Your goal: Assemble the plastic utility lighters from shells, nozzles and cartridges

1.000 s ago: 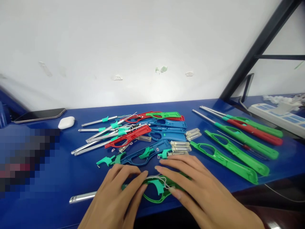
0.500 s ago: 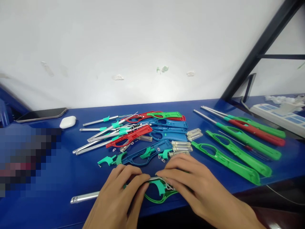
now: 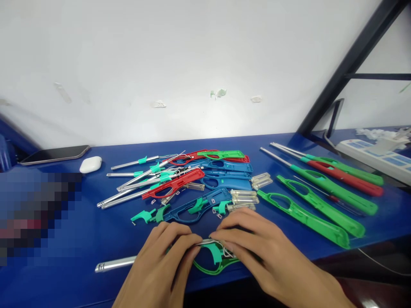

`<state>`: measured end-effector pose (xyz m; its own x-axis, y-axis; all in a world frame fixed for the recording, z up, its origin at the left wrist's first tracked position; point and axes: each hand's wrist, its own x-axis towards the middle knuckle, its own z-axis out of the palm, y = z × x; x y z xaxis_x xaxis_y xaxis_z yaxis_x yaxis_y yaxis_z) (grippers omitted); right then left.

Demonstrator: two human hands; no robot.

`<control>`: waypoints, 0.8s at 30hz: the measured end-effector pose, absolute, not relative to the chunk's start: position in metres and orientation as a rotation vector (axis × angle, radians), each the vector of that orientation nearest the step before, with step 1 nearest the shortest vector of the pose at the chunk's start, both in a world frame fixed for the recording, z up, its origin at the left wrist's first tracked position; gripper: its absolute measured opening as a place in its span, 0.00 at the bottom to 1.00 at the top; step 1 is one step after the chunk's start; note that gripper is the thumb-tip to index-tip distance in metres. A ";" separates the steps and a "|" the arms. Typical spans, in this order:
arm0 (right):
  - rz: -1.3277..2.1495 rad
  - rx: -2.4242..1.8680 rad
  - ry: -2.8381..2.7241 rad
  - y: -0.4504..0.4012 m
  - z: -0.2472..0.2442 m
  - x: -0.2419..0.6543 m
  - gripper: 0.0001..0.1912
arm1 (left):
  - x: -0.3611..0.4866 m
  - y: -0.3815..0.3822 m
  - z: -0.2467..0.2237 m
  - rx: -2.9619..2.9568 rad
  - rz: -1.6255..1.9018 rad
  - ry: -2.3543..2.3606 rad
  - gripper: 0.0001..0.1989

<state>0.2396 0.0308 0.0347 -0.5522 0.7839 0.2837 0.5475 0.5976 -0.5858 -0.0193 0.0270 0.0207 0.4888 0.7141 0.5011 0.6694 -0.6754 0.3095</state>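
Note:
At the table's front edge lies a partly built gas lighter with a green handle shell [image 3: 212,270], held by both hands. Its metal tube [image 3: 115,264] sticks out to the left past my left hand [image 3: 165,261]. The left fingers are closed around the front of the shell, near the tube's base. My right hand [image 3: 257,244] pinches at the rear part, where white wires [image 3: 226,250] run. A teal trigger [image 3: 215,252] sits in the shell's loop between the hands. My fingers hide the rest of the shell.
Behind the hands lie red shells [image 3: 173,184], blue shells [image 3: 205,201], metal tubes with wires [image 3: 128,199] and clear fuel tanks [image 3: 244,196]. Green half shells [image 3: 308,220] and assembled lighters [image 3: 334,188] are at right. A phone [image 3: 56,154] and white earbud case [image 3: 90,164] lie at back left.
Almost nothing differs. Both hands stay on the lighter, and the white wires by the right fingertips have shifted slightly.

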 end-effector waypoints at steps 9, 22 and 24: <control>0.605 -1.038 -2.310 0.031 0.038 0.240 0.16 | -0.012 0.031 0.023 2.627 1.055 1.240 0.09; 0.669 -1.026 -2.342 0.034 0.041 0.239 0.14 | -0.016 0.028 0.020 2.565 1.011 1.251 0.08; 0.667 -1.024 -2.340 0.033 0.041 0.239 0.14 | -0.016 0.027 0.021 2.562 1.019 1.241 0.08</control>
